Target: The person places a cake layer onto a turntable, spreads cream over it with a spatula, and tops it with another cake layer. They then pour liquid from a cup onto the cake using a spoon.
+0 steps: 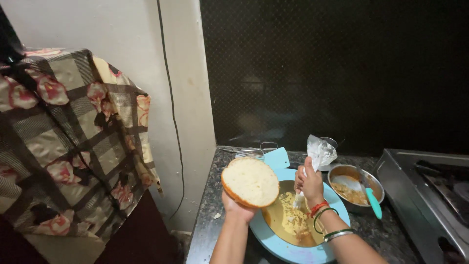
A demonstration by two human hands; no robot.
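Note:
My left hand (236, 207) holds up a round bun half (250, 181), its pale cut face turned towards me. My right hand (310, 182) grips a small clear plastic bag (319, 153), its tip pointing down at a yellowish spread (292, 218) on a brown board. The board lies on a light blue plate (276, 239) on the dark speckled counter. Bangles and a red thread circle my right wrist.
A steel bowl (353, 188) with brownish filling and a teal-handled spoon (372, 198) stands right of the plate. A steel stove (430, 195) fills the right edge. A wire rack (246, 150) lies at the counter's back. A floral checked cloth (68, 142) drapes at left.

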